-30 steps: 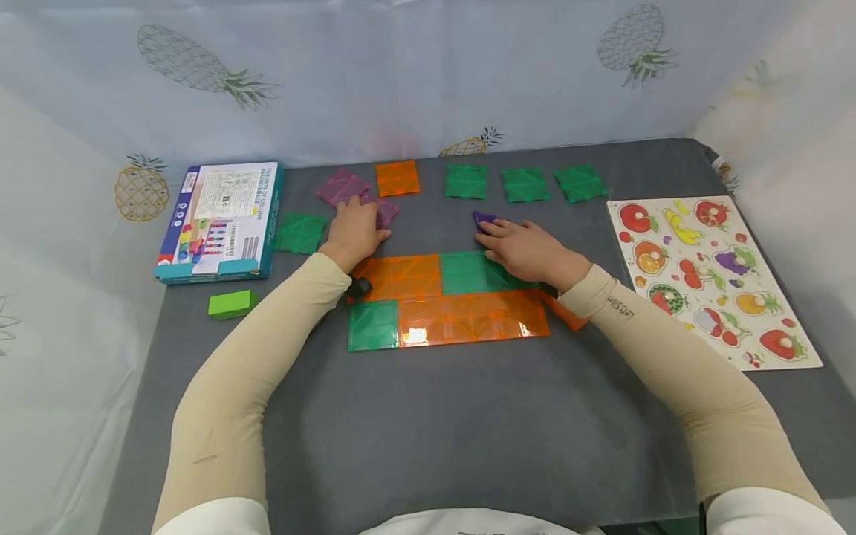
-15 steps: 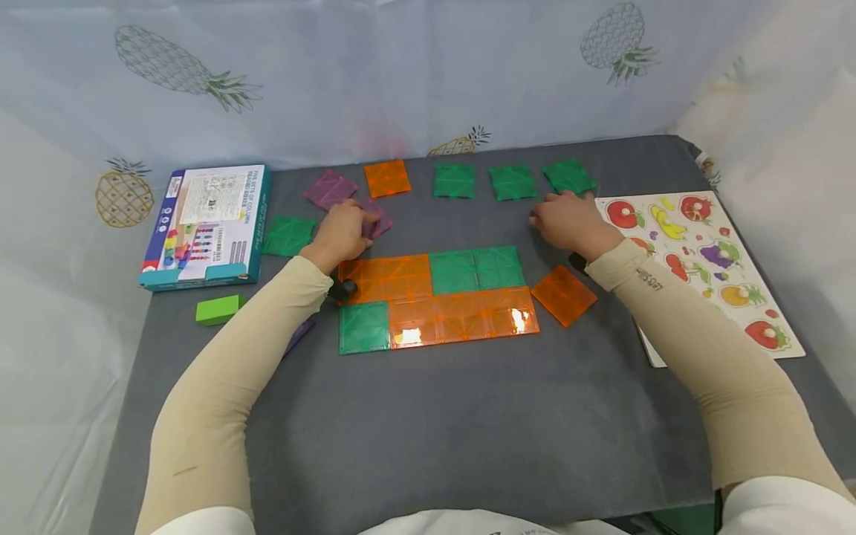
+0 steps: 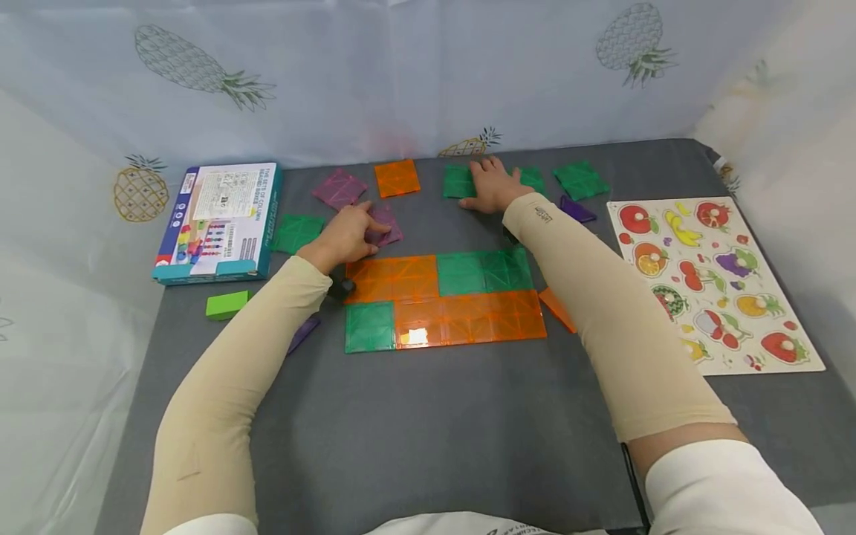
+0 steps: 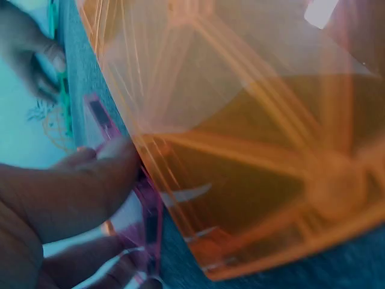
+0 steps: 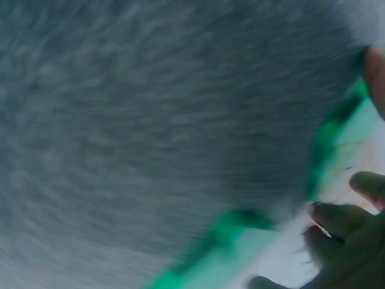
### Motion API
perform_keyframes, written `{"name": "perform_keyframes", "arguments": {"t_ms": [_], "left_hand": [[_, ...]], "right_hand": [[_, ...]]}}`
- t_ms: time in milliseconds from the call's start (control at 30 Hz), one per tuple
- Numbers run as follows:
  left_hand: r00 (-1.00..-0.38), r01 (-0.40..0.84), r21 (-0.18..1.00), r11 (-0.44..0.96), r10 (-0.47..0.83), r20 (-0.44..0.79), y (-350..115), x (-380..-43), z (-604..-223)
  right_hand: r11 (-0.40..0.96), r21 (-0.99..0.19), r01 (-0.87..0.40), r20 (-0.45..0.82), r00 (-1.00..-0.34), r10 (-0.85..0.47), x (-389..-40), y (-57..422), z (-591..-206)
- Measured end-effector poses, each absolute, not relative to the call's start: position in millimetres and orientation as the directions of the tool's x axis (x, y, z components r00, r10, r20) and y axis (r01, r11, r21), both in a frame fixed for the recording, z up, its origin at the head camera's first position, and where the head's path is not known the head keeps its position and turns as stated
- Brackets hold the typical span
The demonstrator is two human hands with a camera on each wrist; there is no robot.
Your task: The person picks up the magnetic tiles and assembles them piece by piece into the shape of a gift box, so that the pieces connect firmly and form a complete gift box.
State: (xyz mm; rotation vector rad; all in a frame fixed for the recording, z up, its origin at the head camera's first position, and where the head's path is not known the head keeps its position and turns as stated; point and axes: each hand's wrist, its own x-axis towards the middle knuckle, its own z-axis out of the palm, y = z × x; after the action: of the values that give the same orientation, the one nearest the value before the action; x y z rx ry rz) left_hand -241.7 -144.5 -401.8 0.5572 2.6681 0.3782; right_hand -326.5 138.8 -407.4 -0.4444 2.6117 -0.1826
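My left hand [image 3: 344, 236] pinches a magenta see-through magnetic tile [image 3: 384, 225] between thumb and fingers. In the left wrist view, the thumb lies along one edge of that tile, beside a large orange tile [image 4: 271, 150]. A second magenta tile [image 3: 339, 188] lies just beyond this hand. My right hand [image 3: 495, 186] reaches over two green tiles at the back, fingers spread; the left green tile [image 3: 456, 182] is partly covered, and so is the right green tile [image 3: 533, 178]. The right wrist view is blurred, with fingertips near the green edges. A purple tile [image 3: 576, 209] rests right of this hand.
Joined orange and green tiles [image 3: 468, 319] form a flat block mid-table. An orange tile [image 3: 397, 177] and a green tile [image 3: 580, 180] lie at the back. A box [image 3: 217, 223] and green block [image 3: 227, 305] stand left; a fruit puzzle board [image 3: 718, 282] lies right.
My right hand has carried the purple tile rightward, let it go beside the far-right green tile, and moved back left over the other green tiles. My left hand has stayed at the magenta tile.
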Motion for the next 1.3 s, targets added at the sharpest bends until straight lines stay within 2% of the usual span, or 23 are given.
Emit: {"name": "perform_keyframes", "arguments": {"t_ms": [100,300,500,633,733,1100,1300], "left_hand": [[-0.836,0.348,0.318,0.882,0.446,-0.321,-144,-242,-401],[-0.838,0.354,0.314,0.881,0.448,-0.311,-144,-243,-401],[-0.82,0.378,0.297,0.877,0.466,-0.332,-147,-243,-403],[-0.798,0.41,0.275,0.87,0.488,-0.353,-150,-243,-402],[-0.794,0.411,0.283,0.867,0.493,-0.356,-151,-242,-400],[-0.778,0.434,0.37,0.821,0.549,-0.305,-148,-240,-402],[-0.741,0.465,0.436,0.771,0.608,-0.285,-133,-239,-401]], "right_hand": [[0.944,-0.197,-0.266,-0.426,-0.844,-0.327,-329,147,-410],[0.918,-0.162,-0.361,-0.305,-0.867,-0.395,-313,158,-409],[0.832,-0.249,-0.496,-0.29,-0.781,-0.553,-276,157,-403],[0.801,-0.262,-0.538,-0.309,-0.74,-0.598,-257,153,-405],[0.797,-0.257,-0.546,-0.318,-0.731,-0.603,-251,151,-409],[0.814,-0.246,-0.526,-0.273,-0.768,-0.579,-246,157,-421],[0.821,-0.237,-0.52,-0.263,-0.779,-0.569,-243,158,-422]]}}
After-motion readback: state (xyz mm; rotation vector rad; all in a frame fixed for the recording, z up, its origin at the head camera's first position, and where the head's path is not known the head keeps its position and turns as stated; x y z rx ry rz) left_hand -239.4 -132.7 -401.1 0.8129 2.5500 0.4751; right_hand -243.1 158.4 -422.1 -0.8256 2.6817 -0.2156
